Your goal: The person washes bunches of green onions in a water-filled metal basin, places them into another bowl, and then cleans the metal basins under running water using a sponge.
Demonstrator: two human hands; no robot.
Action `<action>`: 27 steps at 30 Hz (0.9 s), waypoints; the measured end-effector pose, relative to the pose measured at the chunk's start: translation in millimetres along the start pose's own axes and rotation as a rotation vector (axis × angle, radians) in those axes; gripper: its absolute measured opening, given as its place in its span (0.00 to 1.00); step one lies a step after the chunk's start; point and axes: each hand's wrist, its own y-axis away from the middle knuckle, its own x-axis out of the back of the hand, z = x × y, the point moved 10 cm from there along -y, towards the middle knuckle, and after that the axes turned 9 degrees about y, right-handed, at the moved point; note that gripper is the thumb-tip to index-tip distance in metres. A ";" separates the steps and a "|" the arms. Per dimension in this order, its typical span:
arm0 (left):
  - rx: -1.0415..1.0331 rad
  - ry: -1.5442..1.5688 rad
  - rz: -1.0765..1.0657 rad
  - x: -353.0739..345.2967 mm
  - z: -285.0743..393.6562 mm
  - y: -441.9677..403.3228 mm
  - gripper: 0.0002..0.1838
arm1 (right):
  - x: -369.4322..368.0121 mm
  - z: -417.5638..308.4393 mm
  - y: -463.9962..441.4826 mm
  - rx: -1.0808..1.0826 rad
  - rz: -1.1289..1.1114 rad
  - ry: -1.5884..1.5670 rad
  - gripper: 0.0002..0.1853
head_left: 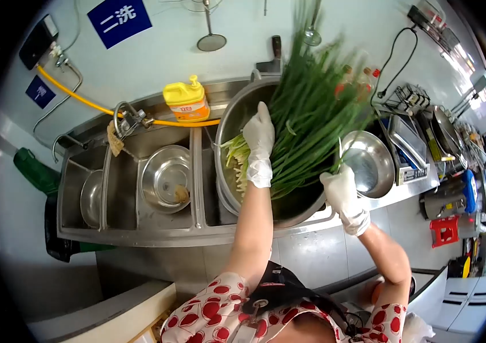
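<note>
Left hand (259, 137): gripped green stalks (311, 114) near pale ends. Right hand (343, 191): pinched a few. Risk: loosened grip could have spilled overhanging tops from basin (242, 106).

Green stalks (311, 123) in gloved fingers (262, 112), over basin (297, 211)

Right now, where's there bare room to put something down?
The floor tiles between the steel counter and red stool look bare. So does a strip of middle sink before its bowl. It's crowded around the steel pot: scallion-like greens, left hand, right hand, another bowl.
</note>
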 end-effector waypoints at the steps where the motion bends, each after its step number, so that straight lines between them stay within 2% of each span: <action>1: 0.030 0.057 0.025 -4.2 -9.7 -4.9 0.38 | 8.2 -17.9 -1.6 0.151 0.091 0.133 0.21; 2: 0.057 0.113 0.048 -8.9 -22.1 -11.6 0.38 | 13.2 -36.0 0.0 0.300 0.182 0.268 0.24; 4: 0.135 0.321 0.046 -10.3 -21.5 -11.2 0.39 | 13.8 -58.9 2.7 0.354 0.239 0.345 0.32; 9: 0.188 0.521 -0.033 -31.5 -21.7 -12.6 0.39 | 3.3 -121.9 11.5 0.509 0.299 0.564 0.33; 12: 0.213 0.589 -0.107 -45.6 -26.7 -10.1 0.39 | -2.3 -135.3 7.6 0.398 0.261 0.605 0.33; 14: 0.233 0.623 -0.165 -51.7 -26.9 -8.0 0.39 | -8.1 -146.7 10.3 0.435 0.301 0.742 0.34; 16: 0.253 0.656 -0.234 -63.9 -24.3 -6.4 0.39 | -11.6 -151.0 12.4 0.361 0.275 0.764 0.33; 27: 0.343 0.729 -0.527 -110.6 -13.5 18.3 0.39 | -11.1 -160.8 19.1 0.266 0.485 0.989 0.28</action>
